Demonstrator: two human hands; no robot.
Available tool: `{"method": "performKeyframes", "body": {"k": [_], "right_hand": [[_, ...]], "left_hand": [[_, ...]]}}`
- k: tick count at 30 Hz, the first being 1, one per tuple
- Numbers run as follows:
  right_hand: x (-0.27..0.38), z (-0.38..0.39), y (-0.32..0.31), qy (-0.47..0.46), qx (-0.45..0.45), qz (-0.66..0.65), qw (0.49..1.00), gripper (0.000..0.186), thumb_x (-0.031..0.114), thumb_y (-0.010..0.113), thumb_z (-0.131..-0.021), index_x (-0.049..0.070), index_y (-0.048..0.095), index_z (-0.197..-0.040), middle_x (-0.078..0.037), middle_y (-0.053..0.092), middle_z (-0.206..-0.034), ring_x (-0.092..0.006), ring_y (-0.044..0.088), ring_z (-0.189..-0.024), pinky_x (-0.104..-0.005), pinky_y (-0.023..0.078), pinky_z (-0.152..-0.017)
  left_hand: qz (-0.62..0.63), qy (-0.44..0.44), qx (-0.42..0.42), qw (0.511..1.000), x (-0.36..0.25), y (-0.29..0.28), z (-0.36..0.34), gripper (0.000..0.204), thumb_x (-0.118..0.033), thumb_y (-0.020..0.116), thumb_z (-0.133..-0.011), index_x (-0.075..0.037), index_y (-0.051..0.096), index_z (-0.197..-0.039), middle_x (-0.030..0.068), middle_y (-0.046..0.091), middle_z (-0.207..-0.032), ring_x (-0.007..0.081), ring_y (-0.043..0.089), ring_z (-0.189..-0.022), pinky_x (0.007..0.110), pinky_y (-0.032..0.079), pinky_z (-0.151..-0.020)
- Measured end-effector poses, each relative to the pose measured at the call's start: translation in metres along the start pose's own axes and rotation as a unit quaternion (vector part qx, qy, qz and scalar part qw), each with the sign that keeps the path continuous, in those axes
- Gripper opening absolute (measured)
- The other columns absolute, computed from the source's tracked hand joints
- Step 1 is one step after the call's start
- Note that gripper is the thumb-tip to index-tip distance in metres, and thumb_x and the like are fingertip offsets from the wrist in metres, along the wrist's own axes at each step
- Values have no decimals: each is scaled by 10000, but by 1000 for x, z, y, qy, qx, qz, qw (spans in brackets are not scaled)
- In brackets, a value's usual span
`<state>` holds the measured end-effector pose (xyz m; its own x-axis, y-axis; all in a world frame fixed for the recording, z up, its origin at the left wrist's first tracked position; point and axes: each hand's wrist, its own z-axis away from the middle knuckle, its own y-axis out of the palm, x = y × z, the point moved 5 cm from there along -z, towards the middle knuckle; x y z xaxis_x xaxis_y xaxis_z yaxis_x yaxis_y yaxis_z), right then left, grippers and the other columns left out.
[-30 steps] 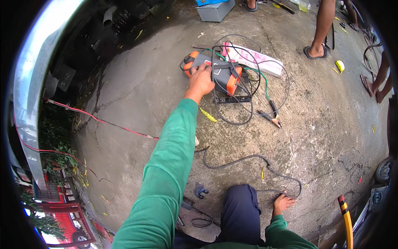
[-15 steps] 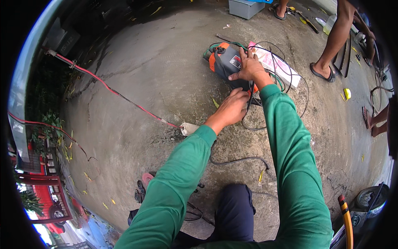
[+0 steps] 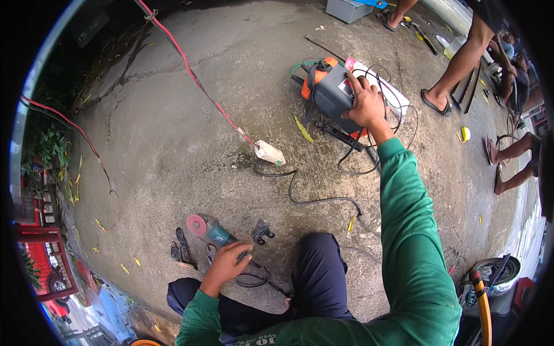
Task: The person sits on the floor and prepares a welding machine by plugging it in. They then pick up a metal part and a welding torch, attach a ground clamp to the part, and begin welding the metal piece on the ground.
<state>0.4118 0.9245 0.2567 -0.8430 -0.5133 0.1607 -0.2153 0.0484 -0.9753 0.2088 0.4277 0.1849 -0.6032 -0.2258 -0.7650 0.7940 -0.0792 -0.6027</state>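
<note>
A teal angle grinder [image 3: 219,234] with a pink disc lies on the concrete near my left knee. My left hand [image 3: 229,262] curls over its rear handle, fingers on one side and thumb on the other. Farther off to the right stands a grey and orange boxy machine [image 3: 332,89], probably a portable welder, with a black strap. My right hand [image 3: 368,105] rests on its top with the fingers spread. Black cables [image 3: 348,161] come out by its near end. Partly behind the machine lies a pink and white box [image 3: 393,95].
A white outlet block [image 3: 269,153] on a red and black cord lies mid-floor, with a dark cable [image 3: 311,202] trailing from it. Pliers-like tools [image 3: 180,245] lie left of the grinder. A yellow tape measure [image 3: 464,134] and another person's leg [image 3: 459,72] are at right.
My left hand has left the near side of the boxy machine and come back toward my body, onto the angle grinder. My right hand stays on the machine. The view has shifted.
</note>
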Motion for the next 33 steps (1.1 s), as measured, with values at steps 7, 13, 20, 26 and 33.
{"method": "performKeyframes", "body": {"k": [7, 13, 20, 26, 33], "right_hand": [[7, 135, -38, 46, -47, -104, 992, 1192, 190, 962, -524, 206, 384, -1566, -117, 481, -1498, -390, 501, -1318, -476, 446, -1120], [51, 178, -14, 51, -14, -62, 997, 1193, 200, 962, -518, 226, 384, -1562, -118, 488, -1498, -402, 496, -1327, -491, 433, -1125], [106, 195, 38, 153, 13, -64, 986, 1156, 278, 957, -592, 259, 347, -1574, -122, 424, -1527, -420, 472, -1344, -472, 435, -1125], [130, 195, 58, 186, -7, -89, 979, 1041, 245, 912, -654, 230, 385, -1551, -143, 449, -1483, -402, 476, -1341, -511, 413, -1127], [131, 173, 64, 185, 21, -55, 981, 994, 289, 889, -673, 161, 413, -1537, -165, 496, -1390, -411, 496, -1304, -510, 423, -1114]], "left_hand": [[-12, -20, -25, 999, 4, -16, 34, 349, -175, 710, -906, -41, 684, -1227, 182, 713, -1141, 390, 682, -1049, 455, 549, -909], [-79, 40, -35, 996, -18, -27, 52, 378, -167, 699, -901, -25, 668, -1250, 177, 718, -1129, 380, 683, -1072, 455, 538, -927], [-22, 1, -62, 998, 26, -20, 93, 409, -129, 713, -893, -45, 661, -1291, 170, 731, -1101, 340, 713, -1003, 444, 554, -880], [6, -14, -43, 999, 18, -4, 76, 406, -93, 731, -885, -23, 662, -1279, 170, 741, -1093, 303, 735, -969, 405, 576, -862], [6, -4, 0, 1000, 24, 23, 60, 400, -87, 729, -879, -15, 658, -1266, 163, 744, -1062, 308, 736, -943, 410, 575, -852]]}}
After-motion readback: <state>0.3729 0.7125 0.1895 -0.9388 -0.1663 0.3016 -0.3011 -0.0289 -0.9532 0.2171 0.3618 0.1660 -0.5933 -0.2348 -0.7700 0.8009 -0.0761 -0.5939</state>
